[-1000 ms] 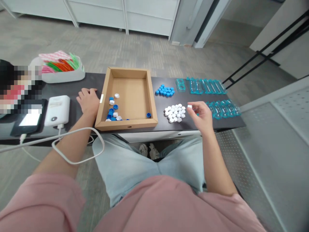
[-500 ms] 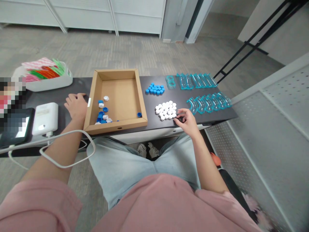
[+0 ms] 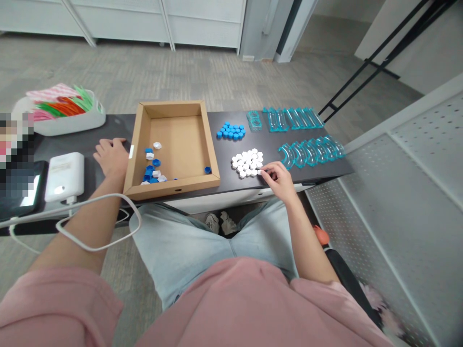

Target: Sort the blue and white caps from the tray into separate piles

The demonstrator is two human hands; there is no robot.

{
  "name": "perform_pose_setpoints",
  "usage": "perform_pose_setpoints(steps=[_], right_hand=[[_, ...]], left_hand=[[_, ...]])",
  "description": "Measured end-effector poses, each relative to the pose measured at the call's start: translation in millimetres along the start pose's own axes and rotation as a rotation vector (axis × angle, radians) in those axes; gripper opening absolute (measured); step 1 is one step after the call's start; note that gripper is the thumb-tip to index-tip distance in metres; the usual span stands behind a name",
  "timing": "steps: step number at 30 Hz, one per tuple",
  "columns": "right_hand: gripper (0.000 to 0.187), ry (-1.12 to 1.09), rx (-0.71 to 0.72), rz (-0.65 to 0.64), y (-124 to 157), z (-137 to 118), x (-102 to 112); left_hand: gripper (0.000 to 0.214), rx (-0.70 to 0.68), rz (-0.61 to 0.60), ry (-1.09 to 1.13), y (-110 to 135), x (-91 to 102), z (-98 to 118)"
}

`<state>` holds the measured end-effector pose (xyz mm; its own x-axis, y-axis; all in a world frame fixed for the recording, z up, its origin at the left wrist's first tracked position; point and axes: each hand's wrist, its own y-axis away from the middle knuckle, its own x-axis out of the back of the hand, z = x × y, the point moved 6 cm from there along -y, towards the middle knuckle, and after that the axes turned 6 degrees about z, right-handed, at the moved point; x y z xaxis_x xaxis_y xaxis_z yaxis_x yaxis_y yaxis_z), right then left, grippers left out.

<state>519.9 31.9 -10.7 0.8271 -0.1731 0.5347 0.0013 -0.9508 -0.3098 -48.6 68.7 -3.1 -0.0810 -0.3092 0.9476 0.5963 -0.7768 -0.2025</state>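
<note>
**Dark surface [image 3: 224,156] around an open cardboard box [image 3: 195,183]**

Right of the box lie teal-edged clear parts [image 3: 311,153]. The left hand [image 3: 113,156] rests just left of the box, fingers loosely spread, nothing visible in its grip. Right of the box, the right hand [image 3: 282,180] reaches a white cluster [image 3: 249,161]; blue pieces [image 3: 231,131] lie nearer the box's far end. The right grip is narrowed to a pinch, thumb and forefinger on one white piece [image 3: 259,172] at the cluster's edge farthest from the box. It looks light, stiff, perhaps slick; opposite flat sides should suit a gentle fingertip hold.
</note>
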Motion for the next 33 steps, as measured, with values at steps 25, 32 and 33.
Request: perform_pose_setpoints(steps=[25,32,33], right_hand=[[0.040,0.020,-0.020,0.013,1,1,-5],[0.045,0.030,-0.054,0.062,2,3,-6],[0.044,0.021,-0.048,0.063,3,2,-5]], left_hand=[[0.063,-0.015,0.000,0.045,-3,-2.4,-2],[0.066,0.000,-0.041,0.055,-1,0.6,1],[0.066,-0.005,-0.047,0.058,0,1.1,2]])
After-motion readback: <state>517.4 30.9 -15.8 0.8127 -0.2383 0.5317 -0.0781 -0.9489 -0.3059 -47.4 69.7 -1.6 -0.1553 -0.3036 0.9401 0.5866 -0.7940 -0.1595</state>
